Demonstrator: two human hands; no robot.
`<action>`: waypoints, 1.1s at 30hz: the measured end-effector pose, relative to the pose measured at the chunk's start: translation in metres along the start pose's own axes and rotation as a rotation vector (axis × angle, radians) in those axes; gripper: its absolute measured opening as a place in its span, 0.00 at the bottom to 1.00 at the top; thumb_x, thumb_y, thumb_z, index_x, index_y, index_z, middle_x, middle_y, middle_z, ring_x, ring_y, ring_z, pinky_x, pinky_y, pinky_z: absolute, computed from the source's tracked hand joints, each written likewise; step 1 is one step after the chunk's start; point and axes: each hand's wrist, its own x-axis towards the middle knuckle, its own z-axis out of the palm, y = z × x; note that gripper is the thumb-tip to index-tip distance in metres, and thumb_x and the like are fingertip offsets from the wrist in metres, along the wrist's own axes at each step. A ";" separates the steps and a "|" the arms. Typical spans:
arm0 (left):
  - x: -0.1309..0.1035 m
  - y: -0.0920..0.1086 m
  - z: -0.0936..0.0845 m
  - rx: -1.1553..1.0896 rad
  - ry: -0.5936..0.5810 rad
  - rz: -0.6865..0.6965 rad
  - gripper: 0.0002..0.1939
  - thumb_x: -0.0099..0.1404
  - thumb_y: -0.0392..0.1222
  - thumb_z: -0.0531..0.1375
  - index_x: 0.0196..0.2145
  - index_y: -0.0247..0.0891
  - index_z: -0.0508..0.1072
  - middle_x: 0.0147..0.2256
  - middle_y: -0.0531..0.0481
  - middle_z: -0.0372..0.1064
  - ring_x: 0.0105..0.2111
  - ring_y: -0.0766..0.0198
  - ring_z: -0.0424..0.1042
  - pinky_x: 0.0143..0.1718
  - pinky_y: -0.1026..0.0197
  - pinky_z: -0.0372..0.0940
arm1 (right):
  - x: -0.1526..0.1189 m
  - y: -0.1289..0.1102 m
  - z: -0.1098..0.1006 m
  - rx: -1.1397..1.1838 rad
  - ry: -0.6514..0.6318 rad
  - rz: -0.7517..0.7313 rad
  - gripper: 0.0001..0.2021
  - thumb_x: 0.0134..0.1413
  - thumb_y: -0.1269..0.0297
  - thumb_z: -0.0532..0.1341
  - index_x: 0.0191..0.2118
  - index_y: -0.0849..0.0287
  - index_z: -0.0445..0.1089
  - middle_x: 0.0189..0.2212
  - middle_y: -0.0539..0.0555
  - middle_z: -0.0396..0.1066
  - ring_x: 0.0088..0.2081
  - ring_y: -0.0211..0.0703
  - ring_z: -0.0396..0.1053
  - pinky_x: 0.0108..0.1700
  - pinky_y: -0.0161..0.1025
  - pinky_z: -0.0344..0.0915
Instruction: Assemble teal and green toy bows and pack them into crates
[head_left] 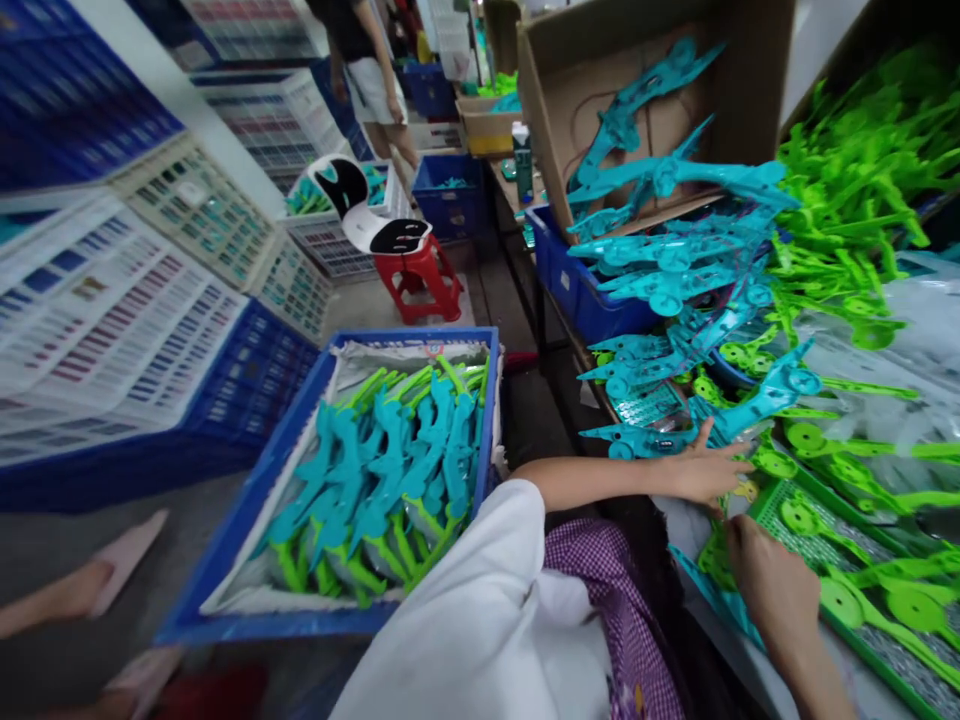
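Person point(369, 75) partly beyond top edge

Workshop with crated plastic parts point(390, 460)

The person wears a loose white shirt point(480, 640), plain and softly creased, with no print or marking on the part in view. Its short, wide sleeve point(499, 535) ends in a simple edge above the left elbow. Against the shirt is a purple-and-white garment point(619, 600) in a small, even check, gathered into folds, with a little orange-yellow motif point(639, 700) low on it. Both forearms are uncovered, and the left hand point(701, 472) and right hand point(772, 575) are gloveless.
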 end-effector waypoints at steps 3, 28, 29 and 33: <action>0.006 -0.004 0.008 -0.027 0.047 -0.008 0.26 0.59 0.44 0.66 0.54 0.32 0.75 0.64 0.40 0.62 0.70 0.47 0.46 0.69 0.42 0.42 | 0.005 0.006 0.000 -0.040 -0.016 -0.038 0.19 0.69 0.60 0.44 0.43 0.58 0.72 0.35 0.62 0.80 0.34 0.55 0.80 0.28 0.40 0.61; -0.004 -0.017 -0.012 0.006 0.002 0.024 0.10 0.60 0.41 0.66 0.40 0.40 0.79 0.64 0.43 0.62 0.70 0.42 0.46 0.62 0.25 0.17 | 0.015 -0.004 -0.012 0.180 -0.026 0.143 0.19 0.68 0.65 0.47 0.45 0.62 0.76 0.40 0.66 0.79 0.45 0.52 0.78 0.41 0.38 0.67; -0.004 -0.017 -0.013 0.004 0.001 0.026 0.10 0.60 0.41 0.66 0.40 0.41 0.79 0.64 0.43 0.62 0.70 0.42 0.46 0.62 0.25 0.17 | 0.016 -0.004 -0.013 0.177 -0.030 0.137 0.19 0.68 0.65 0.47 0.45 0.62 0.76 0.40 0.67 0.79 0.45 0.52 0.78 0.41 0.38 0.68; -0.003 -0.017 -0.015 -0.013 0.004 0.028 0.10 0.59 0.41 0.66 0.40 0.42 0.80 0.63 0.43 0.63 0.69 0.41 0.46 0.63 0.25 0.17 | 0.015 -0.005 -0.016 0.166 -0.043 0.129 0.18 0.67 0.64 0.49 0.45 0.62 0.77 0.40 0.67 0.79 0.45 0.52 0.77 0.42 0.39 0.68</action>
